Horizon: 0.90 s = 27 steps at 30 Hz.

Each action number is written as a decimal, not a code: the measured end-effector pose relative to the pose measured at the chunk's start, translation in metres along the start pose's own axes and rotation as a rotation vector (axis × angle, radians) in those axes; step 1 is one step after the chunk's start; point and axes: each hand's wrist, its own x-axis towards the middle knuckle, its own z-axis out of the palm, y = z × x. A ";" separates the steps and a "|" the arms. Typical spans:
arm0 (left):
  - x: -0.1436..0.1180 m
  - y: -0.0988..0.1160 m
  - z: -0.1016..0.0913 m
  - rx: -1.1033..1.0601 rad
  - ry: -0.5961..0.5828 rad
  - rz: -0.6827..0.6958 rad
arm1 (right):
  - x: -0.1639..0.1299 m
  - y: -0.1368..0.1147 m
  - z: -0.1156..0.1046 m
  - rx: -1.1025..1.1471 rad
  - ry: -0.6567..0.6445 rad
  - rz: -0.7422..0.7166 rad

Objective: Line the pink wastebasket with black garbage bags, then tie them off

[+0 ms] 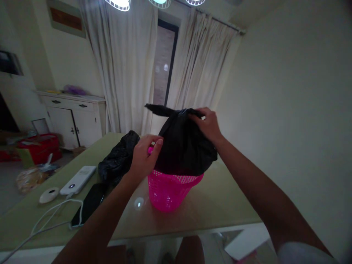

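Observation:
A pink plastic basket (168, 194) with a perforated upper band stands on the table. Over its top bulges a black plastic bag (183, 146), whose knotted-looking end sticks out to the left. My right hand (207, 123) pinches the bag near its top, with thumb and fingers closed on the plastic. At the basket's left side, my left hand (145, 154) is closed, and a bit of pink shows between its thumb and fingers. The bag's left edge touches that thumb. What lies inside the basket is hidden.
Left on the table (220, 205) lie another crumpled black bag (118, 159), a white power bank (78, 179), a dark phone (89, 205) with a white cable (52, 211), and a white round object (49, 195). A white cabinet (71, 119) stands behind. A wall rises at right.

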 end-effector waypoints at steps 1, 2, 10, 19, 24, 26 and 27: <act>0.010 0.000 0.004 0.015 -0.028 -0.059 | -0.009 -0.003 0.017 0.010 -0.064 -0.021; 0.019 -0.002 0.008 0.046 -0.090 -0.118 | -0.018 -0.006 0.032 0.029 -0.130 -0.030; 0.022 -0.055 -0.023 0.401 -0.401 -0.276 | -0.077 0.031 0.036 0.024 -0.445 0.072; 0.017 -0.041 -0.003 -0.201 -0.487 -0.360 | -0.106 0.032 0.011 0.134 -0.365 0.144; 0.021 -0.048 -0.004 0.055 -0.387 -0.296 | -0.110 0.051 -0.005 -0.024 -0.271 0.199; 0.021 -0.053 -0.012 0.112 -0.228 -0.326 | -0.112 0.061 -0.012 -0.091 -0.194 0.258; 0.020 -0.052 -0.014 0.121 -0.175 -0.333 | -0.113 0.061 -0.013 -0.099 -0.178 0.248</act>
